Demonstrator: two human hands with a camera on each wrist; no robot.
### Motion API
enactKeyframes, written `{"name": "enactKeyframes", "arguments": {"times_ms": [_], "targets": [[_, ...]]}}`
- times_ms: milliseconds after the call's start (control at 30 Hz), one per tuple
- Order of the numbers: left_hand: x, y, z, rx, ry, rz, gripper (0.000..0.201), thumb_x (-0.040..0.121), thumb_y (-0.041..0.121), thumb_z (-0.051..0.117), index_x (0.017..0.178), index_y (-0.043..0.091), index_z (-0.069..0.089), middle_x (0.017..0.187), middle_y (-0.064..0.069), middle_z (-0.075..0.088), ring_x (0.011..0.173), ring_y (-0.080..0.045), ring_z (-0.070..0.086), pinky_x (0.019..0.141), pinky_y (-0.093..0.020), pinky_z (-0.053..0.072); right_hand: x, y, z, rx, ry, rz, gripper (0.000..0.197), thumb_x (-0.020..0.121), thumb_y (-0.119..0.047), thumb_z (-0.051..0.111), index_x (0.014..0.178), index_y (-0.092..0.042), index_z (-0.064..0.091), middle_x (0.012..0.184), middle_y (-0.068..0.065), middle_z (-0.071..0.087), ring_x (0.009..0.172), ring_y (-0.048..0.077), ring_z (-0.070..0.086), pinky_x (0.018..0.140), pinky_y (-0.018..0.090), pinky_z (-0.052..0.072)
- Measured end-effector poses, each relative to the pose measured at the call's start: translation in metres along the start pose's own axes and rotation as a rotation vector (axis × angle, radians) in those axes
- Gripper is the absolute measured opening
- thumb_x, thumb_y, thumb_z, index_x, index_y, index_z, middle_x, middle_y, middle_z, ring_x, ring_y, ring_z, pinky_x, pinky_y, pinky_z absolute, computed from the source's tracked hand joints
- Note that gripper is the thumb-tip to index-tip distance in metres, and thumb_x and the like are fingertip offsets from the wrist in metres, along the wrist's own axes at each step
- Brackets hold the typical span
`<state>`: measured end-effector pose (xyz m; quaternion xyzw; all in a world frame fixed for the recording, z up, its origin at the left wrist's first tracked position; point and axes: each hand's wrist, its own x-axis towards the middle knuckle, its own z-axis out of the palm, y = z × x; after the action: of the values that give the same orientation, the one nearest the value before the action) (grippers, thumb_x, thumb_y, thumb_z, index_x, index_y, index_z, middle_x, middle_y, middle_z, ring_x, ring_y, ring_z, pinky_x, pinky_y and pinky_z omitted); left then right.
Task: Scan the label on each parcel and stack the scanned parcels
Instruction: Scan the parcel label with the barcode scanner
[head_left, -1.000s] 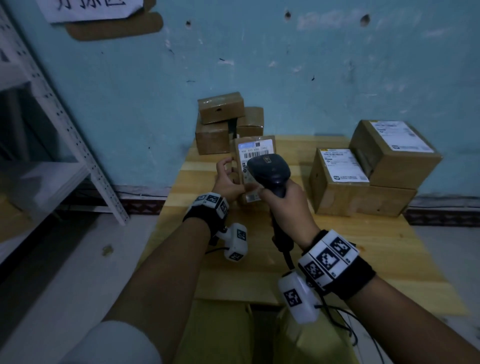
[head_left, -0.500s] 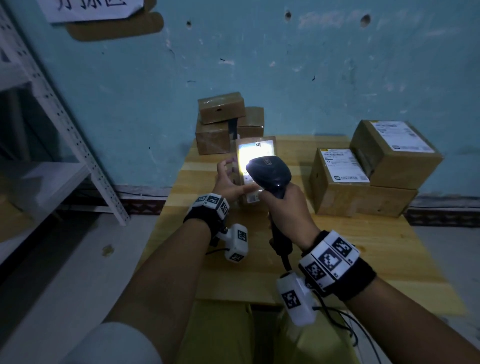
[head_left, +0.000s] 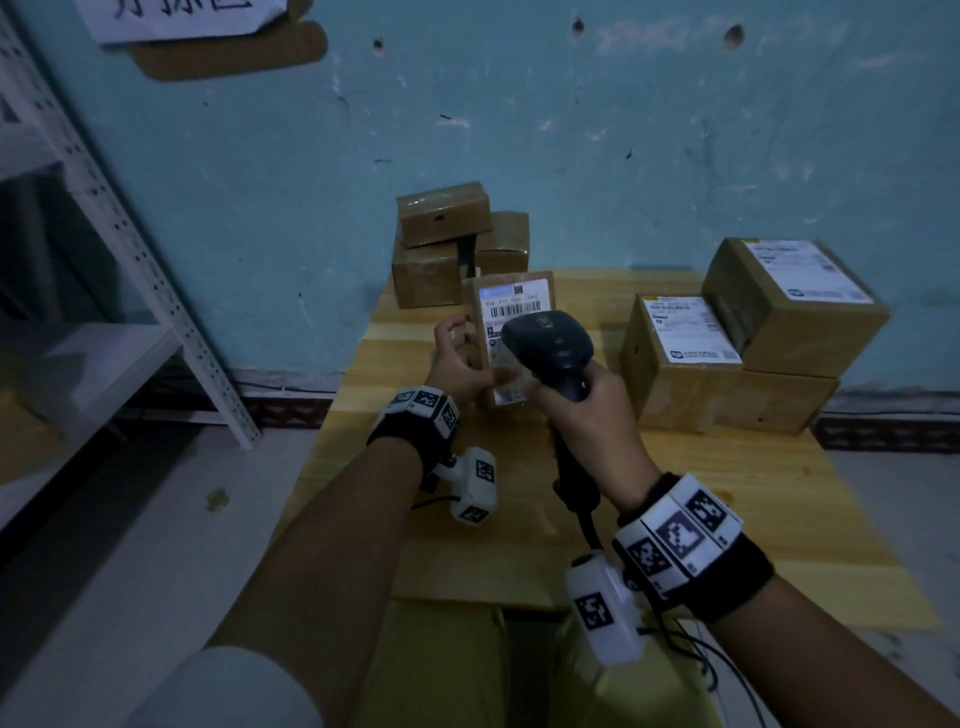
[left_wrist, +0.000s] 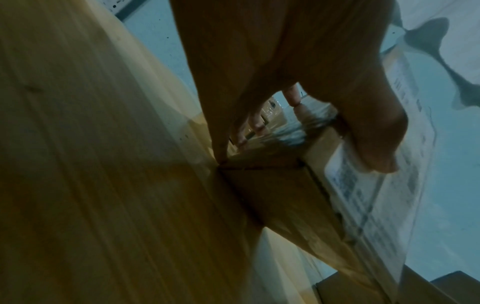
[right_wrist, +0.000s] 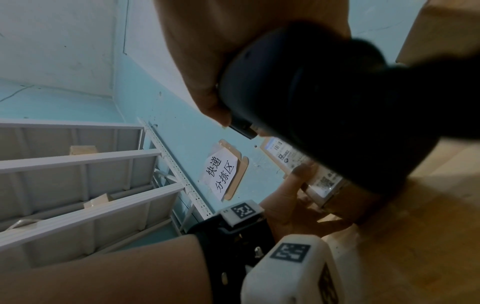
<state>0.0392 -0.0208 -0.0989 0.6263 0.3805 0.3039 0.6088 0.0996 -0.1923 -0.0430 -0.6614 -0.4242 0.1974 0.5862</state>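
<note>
A small brown parcel (head_left: 540, 291) stands on end on the wooden table (head_left: 727, 493), its white barcode label (head_left: 511, 304) facing me. My left hand (head_left: 470, 356) grips its left side, thumb (left_wrist: 374, 131) pressed on the label (left_wrist: 376, 185) and fingers behind. My right hand (head_left: 579, 402) grips the handle of a black barcode scanner (head_left: 548, 343). The scanner's head points at the label and hides its lower right part. In the right wrist view the scanner (right_wrist: 337, 98) fills the upper right, with the parcel's label (right_wrist: 283, 154) beyond it.
Three small brown boxes (head_left: 444, 244) are piled against the blue wall at the table's back left. Two larger labelled boxes (head_left: 680, 358) (head_left: 795, 301) stand at the right, one resting on the other. A white metal shelf rack (head_left: 130, 249) rises on the left.
Half a second ago the scanner's light lit the label brightly; now the light is off. Both hands and the parcel have barely moved.
</note>
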Motion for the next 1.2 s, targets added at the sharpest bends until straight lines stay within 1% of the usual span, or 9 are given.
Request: {"name": "enactKeyframes", "arguments": {"times_ms": [100,167,267,367,433,700,867,1067,1200], "targets": [[-0.002,0.002,0.001,-0.022,-0.003,-0.005,0.092,0.068,-0.001,0.076,0.137,0.027,0.022,0.141,-0.007,0.040,0.120,-0.023,0.047,0.077,-0.032,0.050,-0.002,0.000,-0.002,0.023,0.025,0.001,0.021,0.079,-0.018,0.071,0.073,-0.025,0.051,0.065,-0.001,0.055,0.058,0.018,0.052,0.062,0.035,0.045],[-0.002,0.002,0.001,-0.014,-0.003,-0.008,0.092,0.069,0.000,0.076,0.137,0.028,0.021,0.141,-0.007,0.040,0.117,-0.021,0.047,0.081,-0.034,0.050,-0.002,-0.001,-0.003,0.024,0.034,-0.004,0.021,0.078,-0.019,0.071,0.073,-0.025,0.052,0.065,0.000,0.055,0.058,0.020,0.053,0.062,0.038,0.047],[-0.001,0.000,0.000,-0.002,0.000,-0.006,0.093,0.069,0.003,0.077,0.137,0.029,0.021,0.143,-0.007,0.038,0.126,-0.027,0.044,0.087,-0.038,0.048,-0.002,-0.001,-0.003,0.025,0.041,-0.009,0.022,0.078,-0.017,0.071,0.074,-0.027,0.053,0.066,-0.002,0.056,0.059,0.019,0.053,0.064,0.042,0.049],[0.000,-0.002,0.000,0.054,0.004,0.002,0.096,0.067,0.011,0.081,0.138,0.029,0.019,0.147,-0.008,0.034,0.132,-0.028,0.038,0.101,-0.044,0.043,-0.002,-0.002,-0.001,0.024,0.034,-0.013,0.021,0.079,-0.014,0.069,0.075,-0.027,0.053,0.068,-0.004,0.056,0.062,0.016,0.054,0.064,0.037,0.048],[-0.001,-0.002,0.000,0.055,0.003,-0.005,0.098,0.064,0.015,0.082,0.137,0.032,0.019,0.147,-0.007,0.034,0.133,-0.028,0.037,0.105,-0.049,0.041,-0.003,-0.002,-0.001,0.035,0.021,-0.012,0.021,0.080,-0.013,0.068,0.076,-0.027,0.053,0.069,-0.005,0.055,0.063,0.014,0.054,0.062,0.033,0.047],[-0.004,0.001,0.000,0.068,0.001,-0.015,0.099,0.062,0.018,0.084,0.136,0.035,0.021,0.148,-0.006,0.034,0.134,-0.030,0.036,0.103,-0.054,0.041,-0.001,-0.001,-0.001,0.042,0.010,-0.012,0.024,0.081,-0.010,0.066,0.076,-0.028,0.052,0.067,-0.007,0.054,0.062,0.011,0.053,0.059,0.025,0.042],[-0.007,0.004,0.000,0.042,-0.015,-0.025,0.099,0.064,0.014,0.082,0.137,0.034,0.020,0.150,-0.007,0.031,0.134,-0.030,0.037,0.104,-0.053,0.041,-0.001,0.000,-0.001,0.048,0.011,-0.012,0.026,0.081,-0.009,0.066,0.077,-0.030,0.051,0.068,-0.005,0.055,0.063,0.015,0.054,0.064,0.031,0.045],[-0.010,0.007,0.000,0.061,-0.007,-0.031,0.098,0.066,0.012,0.081,0.140,0.029,0.018,0.150,-0.008,0.030,0.135,-0.031,0.035,0.105,-0.053,0.039,-0.001,0.000,-0.001,0.058,-0.008,-0.003,0.025,0.080,-0.010,0.066,0.078,-0.030,0.051,0.069,-0.006,0.054,0.064,0.012,0.053,0.063,0.029,0.044],[-0.011,0.009,0.000,0.067,-0.005,-0.043,0.097,0.067,0.012,0.080,0.140,0.029,0.018,0.150,-0.008,0.029,0.135,-0.031,0.035,0.104,-0.052,0.040,-0.002,-0.001,0.000,0.071,-0.014,0.006,0.024,0.080,-0.012,0.066,0.079,-0.031,0.051,0.070,-0.005,0.055,0.065,0.015,0.054,0.066,0.033,0.045]]}}
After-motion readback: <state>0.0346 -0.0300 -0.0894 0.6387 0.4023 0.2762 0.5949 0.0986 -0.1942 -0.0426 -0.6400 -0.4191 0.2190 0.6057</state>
